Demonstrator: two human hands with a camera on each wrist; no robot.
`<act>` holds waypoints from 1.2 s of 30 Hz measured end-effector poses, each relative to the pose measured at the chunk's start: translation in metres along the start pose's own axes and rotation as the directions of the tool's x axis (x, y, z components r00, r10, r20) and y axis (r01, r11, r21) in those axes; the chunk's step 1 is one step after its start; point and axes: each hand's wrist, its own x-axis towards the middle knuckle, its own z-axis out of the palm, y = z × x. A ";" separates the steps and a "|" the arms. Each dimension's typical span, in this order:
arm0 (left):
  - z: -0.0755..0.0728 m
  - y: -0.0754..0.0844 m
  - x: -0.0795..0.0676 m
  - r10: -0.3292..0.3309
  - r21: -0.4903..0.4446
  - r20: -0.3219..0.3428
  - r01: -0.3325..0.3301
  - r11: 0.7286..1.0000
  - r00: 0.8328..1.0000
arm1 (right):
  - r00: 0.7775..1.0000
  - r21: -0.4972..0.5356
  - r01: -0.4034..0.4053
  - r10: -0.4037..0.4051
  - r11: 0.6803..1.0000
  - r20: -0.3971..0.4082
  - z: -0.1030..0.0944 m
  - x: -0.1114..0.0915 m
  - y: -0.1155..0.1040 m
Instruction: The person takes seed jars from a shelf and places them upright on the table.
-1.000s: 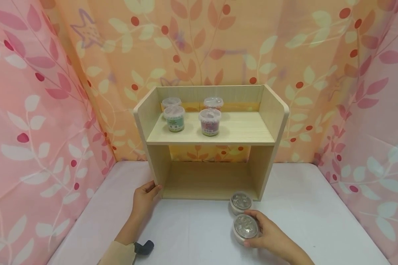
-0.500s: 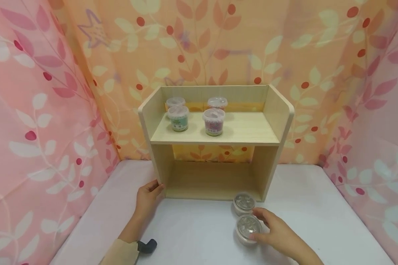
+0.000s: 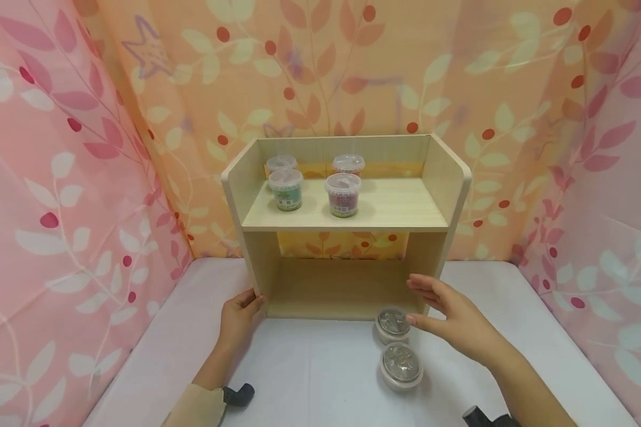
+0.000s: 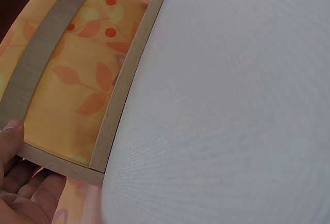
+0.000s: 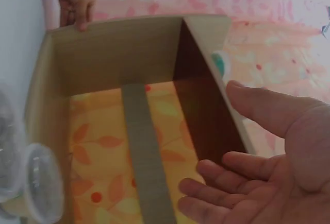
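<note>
A two-tier wooden desk shelf (image 3: 395,204) stands on the table. My left hand (image 3: 237,320) holds the lower front edge of its left side panel; in the left wrist view the thumb (image 4: 11,137) lies inside the panel, the other fingers outside. My right hand (image 3: 454,320) hovers by the right side panel, fingers extended and nothing in its grasp. Below it, two round tubs with silvery lids stand on the table: the rear tub (image 3: 393,323) close to the shelf's front right corner, the front tub (image 3: 401,365) nearer me.
On the upper board, clear-lidded plastic cups stand in two rows: a green-labelled cup (image 3: 286,191) and a purple-labelled cup (image 3: 343,196) in front, two more behind. White cloth (image 3: 310,379) covers the table. Patterned curtains (image 3: 320,65) close off the back and sides.
My right hand has let go of the front tub, moved up and forward toward the shelf's right panel, and its fingers have straightened. Both tubs and my left hand keep their places.
</note>
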 end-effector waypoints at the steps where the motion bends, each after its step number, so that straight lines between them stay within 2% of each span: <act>1: 0.000 0.004 -0.002 -0.008 0.004 0.006 0.008 1.000 1.000 | 1.000 0.021 0.023 -0.023 1.000 -0.008 -0.003 0.004 -0.004; 2: -0.001 0.010 -0.004 -0.009 0.007 0.011 0.009 1.000 1.000 | 0.999 0.044 0.037 -0.037 0.998 -0.018 -0.006 0.009 -0.009; 5: 0.000 0.008 -0.004 -0.010 0.014 0.003 0.010 1.000 1.000 | 0.995 0.104 0.087 -0.081 0.991 -0.062 -0.014 0.024 -0.023; 9: 0.001 -0.009 0.004 0.004 0.004 -0.017 -0.004 1.000 1.000 | 0.986 0.212 0.140 -0.116 0.967 -0.122 -0.020 0.046 -0.044; 14: 0.000 -0.009 0.003 -0.002 -0.003 -0.014 0.002 1.000 1.000 | 0.979 0.309 0.166 -0.120 0.936 -0.165 -0.025 0.077 -0.065; 23: 0.000 -0.009 0.005 0.002 -0.009 -0.017 -0.002 1.000 1.000 | 0.981 0.314 0.103 -0.044 0.944 -0.189 -0.029 0.123 -0.099; 31: 0.002 -0.006 0.003 0.005 -0.034 -0.015 -0.005 0.999 1.000 | 0.989 0.312 0.007 0.040 0.950 -0.141 -0.020 0.160 -0.097; 36: 0.002 -0.006 0.001 0.001 -0.027 -0.015 -0.002 1.000 1.000 | 0.989 0.337 -0.021 0.068 0.941 -0.128 -0.013 0.177 -0.098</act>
